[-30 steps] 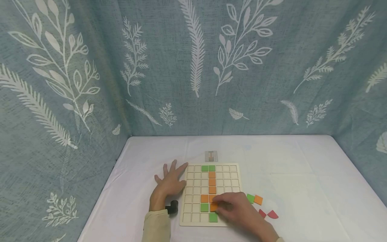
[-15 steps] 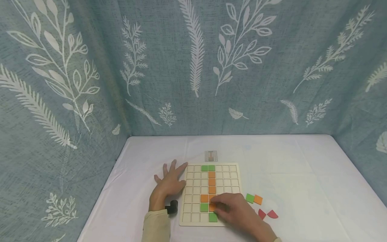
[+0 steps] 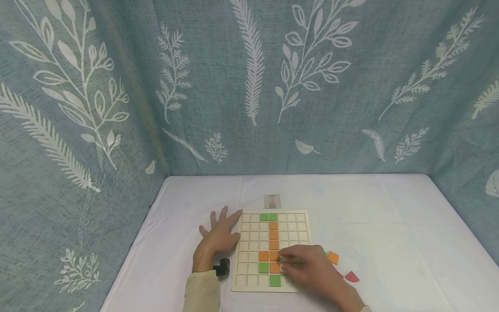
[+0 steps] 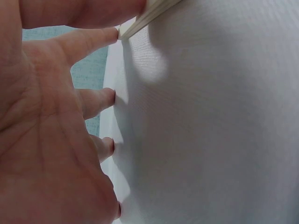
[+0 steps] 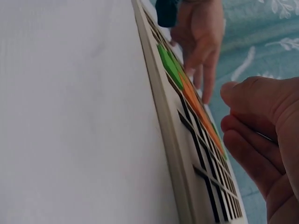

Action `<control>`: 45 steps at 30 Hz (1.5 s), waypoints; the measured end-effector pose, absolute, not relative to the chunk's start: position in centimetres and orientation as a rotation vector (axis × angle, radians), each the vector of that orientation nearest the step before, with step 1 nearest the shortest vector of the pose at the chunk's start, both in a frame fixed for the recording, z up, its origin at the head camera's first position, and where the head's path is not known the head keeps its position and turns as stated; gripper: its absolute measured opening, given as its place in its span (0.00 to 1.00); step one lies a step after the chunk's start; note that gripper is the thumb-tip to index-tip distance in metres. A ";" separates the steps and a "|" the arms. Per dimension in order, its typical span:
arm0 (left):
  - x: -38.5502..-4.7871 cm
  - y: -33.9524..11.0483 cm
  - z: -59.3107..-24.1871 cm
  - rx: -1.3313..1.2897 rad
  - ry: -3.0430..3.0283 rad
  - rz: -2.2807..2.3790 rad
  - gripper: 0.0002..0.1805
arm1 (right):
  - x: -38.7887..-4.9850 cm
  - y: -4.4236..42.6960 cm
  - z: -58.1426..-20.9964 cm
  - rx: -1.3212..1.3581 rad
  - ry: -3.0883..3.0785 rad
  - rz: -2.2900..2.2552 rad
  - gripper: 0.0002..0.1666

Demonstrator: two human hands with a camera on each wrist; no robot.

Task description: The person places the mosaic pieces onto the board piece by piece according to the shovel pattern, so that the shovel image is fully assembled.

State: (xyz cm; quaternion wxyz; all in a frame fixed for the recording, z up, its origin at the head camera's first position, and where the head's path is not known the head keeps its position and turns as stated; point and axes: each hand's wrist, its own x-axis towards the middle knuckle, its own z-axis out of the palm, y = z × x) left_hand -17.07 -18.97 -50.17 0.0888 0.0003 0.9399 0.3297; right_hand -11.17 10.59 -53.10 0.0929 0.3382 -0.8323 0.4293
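Note:
A cream gridded board (image 3: 241, 281) lies on the table with orange and green square tiles in a column. My left hand (image 3: 219, 237) is spread at the board's left edge, index finger and thumb touching it; the left wrist view shows the palm (image 4: 51, 121) and the board's corner (image 4: 152, 16). Over the lower middle of the board hovers my right hand (image 3: 313, 268), thumb and index finger apart just right of an orange tile (image 3: 274, 268). In the right wrist view that hand (image 5: 266, 126) is loosely bent, with no tile visible in it. Below the orange tile lies a green one (image 3: 275, 281).
Beyond the board lies a small patterned card (image 3: 272, 201). Right of the board are a loose orange tile (image 3: 333, 258), a partly hidden green one and red curved pieces (image 3: 352, 276). A black object (image 3: 223, 267) sits by the left wrist. A patterned curtain (image 3: 234, 86) surrounds the table.
My right hand has let go of the orange tile and shifted slightly right, its finger and thumb parting. That tile now shows fully in its square. The left hand has not moved.

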 end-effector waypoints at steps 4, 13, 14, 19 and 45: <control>-16.8 -18.8 -49.8 -0.005 2.792 0.991 0.43 | -11.2 11.7 -52.9 0.936 -2.491 1.229 0.19; -16.9 -18.6 -49.5 -0.017 2.793 0.933 0.43 | -10.7 15.3 -52.8 0.774 -2.604 1.225 0.21; -16.9 -18.6 -49.5 -0.015 2.795 0.930 0.43 | -10.7 15.7 -52.8 0.748 -2.616 1.229 0.22; -16.9 -18.7 -49.6 -0.009 2.795 0.932 0.44 | -10.1 17.9 -52.0 0.556 -2.724 1.273 0.23; -16.9 -18.8 -49.5 -0.009 2.800 0.936 0.43 | -9.2 22.2 -53.0 0.287 -2.765 1.052 0.23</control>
